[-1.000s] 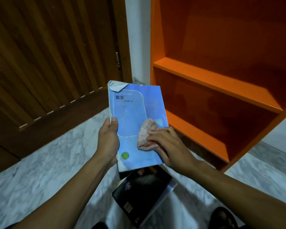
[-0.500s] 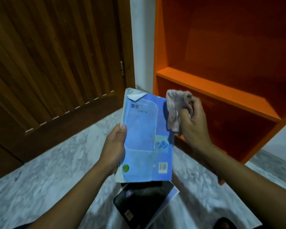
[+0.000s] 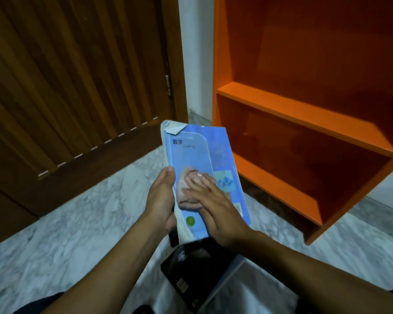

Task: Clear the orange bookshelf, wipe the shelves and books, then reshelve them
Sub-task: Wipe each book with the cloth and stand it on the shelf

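A blue book with a torn, folded top-left corner is held up in front of me. My left hand grips its left edge, thumb on the cover. My right hand lies flat on the lower cover and presses a pinkish cloth against it with straight fingers. The orange bookshelf stands to the right with bare shelves.
A black book lies on the white marble floor below my hands, on top of another light-edged book. A brown slatted wooden door fills the left. A white wall strip separates door and shelf.
My right hand brought the cloth down from the book's upper right edge onto the lower left of the cover. The book stayed in my left hand.
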Available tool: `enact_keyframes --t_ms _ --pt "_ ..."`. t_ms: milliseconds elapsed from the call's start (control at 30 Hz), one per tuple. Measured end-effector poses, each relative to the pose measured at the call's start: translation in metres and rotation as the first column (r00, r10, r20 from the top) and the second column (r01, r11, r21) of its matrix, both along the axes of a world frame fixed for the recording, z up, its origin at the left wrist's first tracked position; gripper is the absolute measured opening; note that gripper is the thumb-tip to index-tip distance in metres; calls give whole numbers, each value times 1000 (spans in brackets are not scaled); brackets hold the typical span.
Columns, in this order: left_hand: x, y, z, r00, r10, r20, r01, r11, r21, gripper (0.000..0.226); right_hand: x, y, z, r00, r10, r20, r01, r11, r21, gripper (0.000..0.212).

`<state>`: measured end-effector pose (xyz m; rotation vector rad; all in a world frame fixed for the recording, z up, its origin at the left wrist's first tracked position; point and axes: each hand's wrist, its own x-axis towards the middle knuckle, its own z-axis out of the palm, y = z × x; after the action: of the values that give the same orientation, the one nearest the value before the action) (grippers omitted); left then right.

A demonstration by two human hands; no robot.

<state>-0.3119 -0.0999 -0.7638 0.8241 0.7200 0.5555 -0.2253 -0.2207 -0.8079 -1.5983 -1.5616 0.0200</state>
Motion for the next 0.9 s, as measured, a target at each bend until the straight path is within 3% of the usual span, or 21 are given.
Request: enact_keyframes --t_ms 100,233,333,400,433,467,500,567,633,700,733,800,900 --pt "-3 16 3 992 122 38 -119 990 -69 38 -8 -8 -17 984 138 116 -145 988 57 52" --pt "-8 31 15 963 255 87 -258 966 21 35 -9 -14 -32 982 164 91 -166 986 12 53" --pt "-14 42 21 941 333 65 -339 934 109 35 3 -19 -37 996 82 -46 -83 996 -29 47" --pt "-19 49 25 937 343 66 -349 924 156 33 13 -23 -39 970 -86 -227 49 986 -162 38" --pt "-22 52 27 939 337 68 -344 924 165 32 19 -23 -39 910 -198 -365 119 967 -226 34" --pt "-24 54 28 944 322 76 -331 929 166 32 24 -23 -37 785 -314 -534 187 942 -279 32" --pt "-26 55 29 949 305 82 -315 934 169 31 32 -22 -35 576 -404 -711 227 914 -335 30" --pt "-28 55 27 961 267 70 -276 944 182 29 40 -24 -21 128 -359 -925 145 929 -340 29" --pt "-28 52 24 976 211 53 -217 961 170 29 44 -23 0 -91 -204 -975 -23 979 -203 39" --pt "-25 48 17 988 152 18 -153 977 148 32 43 -23 19 -88 -85 -992 -102 992 -76 38" --pt "-24 45 14 993 122 -3 -120 982 149 33 42 -22 25 -31 -60 -998 -125 991 -55 31" --pt "-23 42 12 998 39 -43 -32 987 156 32 44 -20 31 51 -98 -994 -105 989 -103 24" --pt "-20 36 13 973 -9 -231 78 953 294 34 52 -22 30 174 -151 -973 -57 985 -163 35"
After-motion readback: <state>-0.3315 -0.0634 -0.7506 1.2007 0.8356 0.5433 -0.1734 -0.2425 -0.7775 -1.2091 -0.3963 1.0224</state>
